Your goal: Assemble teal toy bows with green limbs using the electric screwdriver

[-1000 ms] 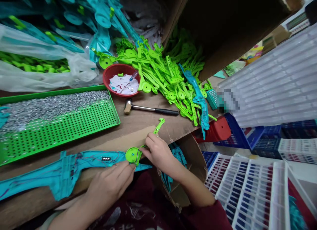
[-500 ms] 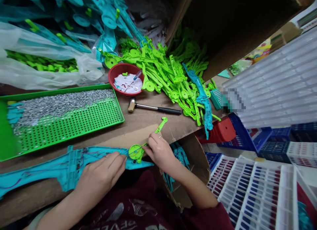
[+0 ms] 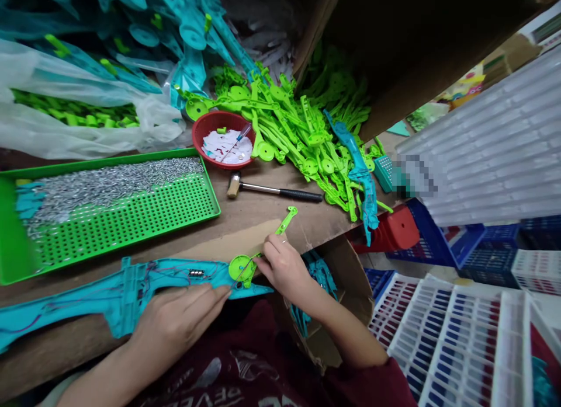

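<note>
A long teal plastic half-shell (image 3: 92, 296) with thin wires inside lies along the table's front edge. A small metallic cylinder (image 3: 196, 273) sits in it. On its right end rests a bright green part with a round disc (image 3: 239, 267) and an arm reaching up to the right. My left hand (image 3: 188, 313) lies over the shell's lower edge, fingers pressed together, tips just below the disc. My right hand (image 3: 284, 267) is closed in a pinch over the green arm. A thin dark wire (image 3: 245, 270) runs across the disc between both hands' fingertips.
A green perforated tray (image 3: 175, 220) of small metal pieces stands left. Behind are a hammer (image 3: 280, 192), a red bowl (image 3: 199, 132) with a screwdriver, and piled green parts (image 3: 284, 127). An open carton (image 3: 350, 272) and white crates (image 3: 433, 337) stand right, below table height.
My left hand has shifted slightly down and right, uncovering the small metallic cylinder. The wire between the fingertips now slants more steeply. My right hand stays almost in place.
</note>
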Motion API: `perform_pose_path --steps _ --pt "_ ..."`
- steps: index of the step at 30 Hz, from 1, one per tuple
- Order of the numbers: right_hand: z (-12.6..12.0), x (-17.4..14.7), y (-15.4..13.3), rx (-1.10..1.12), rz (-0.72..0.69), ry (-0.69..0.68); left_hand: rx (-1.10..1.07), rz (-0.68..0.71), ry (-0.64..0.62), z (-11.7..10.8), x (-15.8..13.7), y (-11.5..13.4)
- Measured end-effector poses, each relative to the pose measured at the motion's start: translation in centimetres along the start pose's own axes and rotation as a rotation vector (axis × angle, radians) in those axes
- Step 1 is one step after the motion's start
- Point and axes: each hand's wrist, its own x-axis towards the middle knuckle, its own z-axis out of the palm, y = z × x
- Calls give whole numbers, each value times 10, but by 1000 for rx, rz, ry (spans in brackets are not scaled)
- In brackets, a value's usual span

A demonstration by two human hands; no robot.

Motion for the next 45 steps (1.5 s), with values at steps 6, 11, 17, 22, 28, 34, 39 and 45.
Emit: perform_pose_path --steps 6,11,17,22,28,34,39,45 --pt "0 0 0 -45 -6 0 326 73 -29 -4 -2 -12" --pt "1 -2 -5 -155 1 9 425 -113 -246 3 9 -7" --pt "-7 1 -6 -198 -462 56 314 -229 -517 -6 39 -9" --pt "-16 1 -9 -241 -578 -10 346 -259 -604 -8 44 -13" --pt "-17 -1 -19 -270 -495 -90 359 -279 -644 -11 45 -10" --pt "-12 -6 -22 -292 -452 -111 342 -132 -542 -3 13 -13" --pt "-12 -7 -25 -299 -443 -91 273 113 -312 12 -30 -27" --pt "-16 -20 4 -80 -366 28 420 136 -401 16 -29 -16"
